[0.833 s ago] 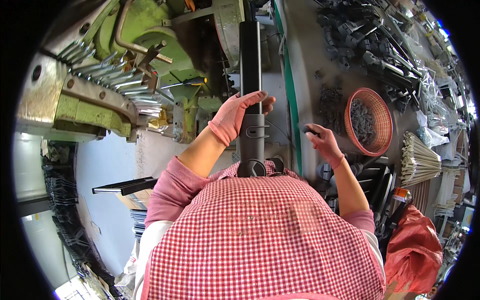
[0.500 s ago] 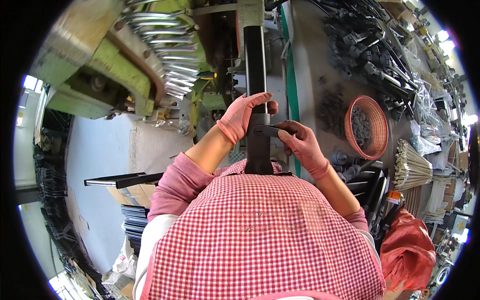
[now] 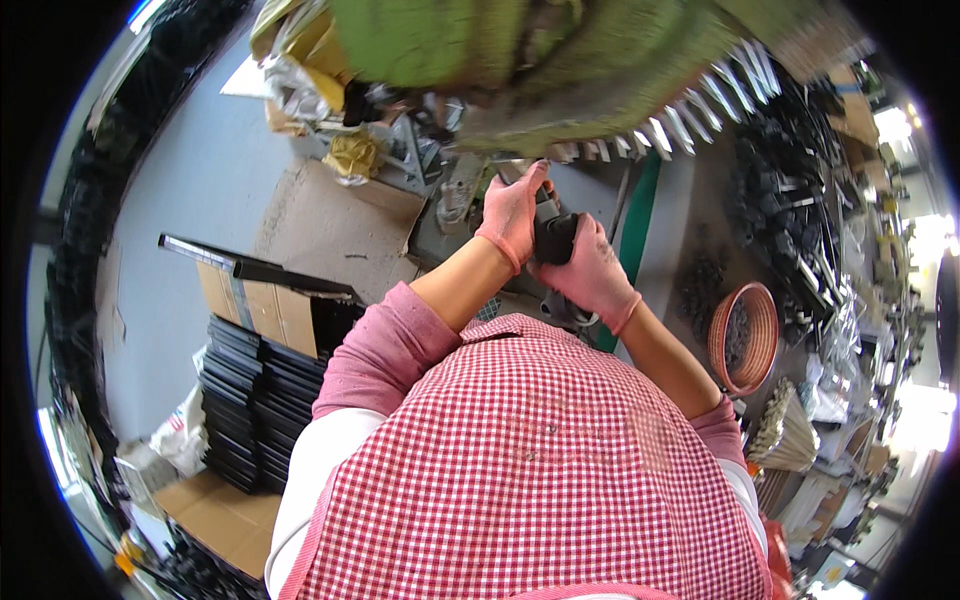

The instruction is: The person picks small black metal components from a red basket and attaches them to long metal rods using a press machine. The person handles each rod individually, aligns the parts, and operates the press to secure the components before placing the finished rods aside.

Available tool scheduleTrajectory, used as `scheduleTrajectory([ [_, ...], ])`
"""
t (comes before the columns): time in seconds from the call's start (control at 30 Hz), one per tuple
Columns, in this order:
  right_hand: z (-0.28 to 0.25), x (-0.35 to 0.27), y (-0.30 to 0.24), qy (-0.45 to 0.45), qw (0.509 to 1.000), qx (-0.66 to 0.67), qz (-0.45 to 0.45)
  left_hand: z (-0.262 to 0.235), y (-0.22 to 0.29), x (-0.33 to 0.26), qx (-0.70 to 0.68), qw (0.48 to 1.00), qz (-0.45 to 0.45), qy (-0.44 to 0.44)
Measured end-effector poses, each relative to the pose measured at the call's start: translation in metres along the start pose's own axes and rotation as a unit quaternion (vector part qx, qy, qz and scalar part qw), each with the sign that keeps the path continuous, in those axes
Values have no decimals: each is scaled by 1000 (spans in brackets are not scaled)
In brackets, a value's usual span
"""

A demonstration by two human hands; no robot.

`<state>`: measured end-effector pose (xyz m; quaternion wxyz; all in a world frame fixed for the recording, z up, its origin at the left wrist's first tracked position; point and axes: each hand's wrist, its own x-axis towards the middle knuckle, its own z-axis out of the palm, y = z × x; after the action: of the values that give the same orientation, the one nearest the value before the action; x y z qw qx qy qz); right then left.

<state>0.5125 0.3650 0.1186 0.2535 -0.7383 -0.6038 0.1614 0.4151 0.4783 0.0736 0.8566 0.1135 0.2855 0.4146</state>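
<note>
Both my hands wear pink gloves. The black tube with a dark plastic fitting (image 3: 555, 237) lies between them, its far part foreshortened and hidden beneath the green machine. My left hand (image 3: 513, 215) wraps round it just short of the machine's underside, with the thumb along the top. Closed round the near end of the fitting, my right hand (image 3: 594, 270) sits lower and to the right. Its fingertips are partly hidden.
The green machine (image 3: 600, 70) with a row of metal rods (image 3: 690, 118) hangs over the far side. At right stands a red basket (image 3: 770, 340) beside piled black parts (image 3: 775, 220). Stacked black tubes (image 3: 235, 400) and cardboard (image 3: 225, 505) lie at left.
My view has turned left, and the machine now spans the top. The tube has swung from upright in view to pointing under the machine; my right hand went from pinching a lever to gripping the fitting.
</note>
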Motion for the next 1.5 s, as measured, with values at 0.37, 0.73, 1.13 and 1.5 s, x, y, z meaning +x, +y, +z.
scheduleTrajectory([
  [0.37, 37, 115, -39, -266, 773, 549, 172, -71, 89, -62, 91, 974, 192, 79],
  [0.73, 29, 125, -71, -343, 851, 364, 159, -45, 160, 14, 226, 969, 95, 13],
  [1.13, 60, 96, -95, -105, 991, -72, -49, -110, 174, 27, 238, 970, 30, 39],
  [1.5, 56, 92, -91, -145, 988, -55, -6, -104, 179, 20, 278, 955, 33, 96],
])
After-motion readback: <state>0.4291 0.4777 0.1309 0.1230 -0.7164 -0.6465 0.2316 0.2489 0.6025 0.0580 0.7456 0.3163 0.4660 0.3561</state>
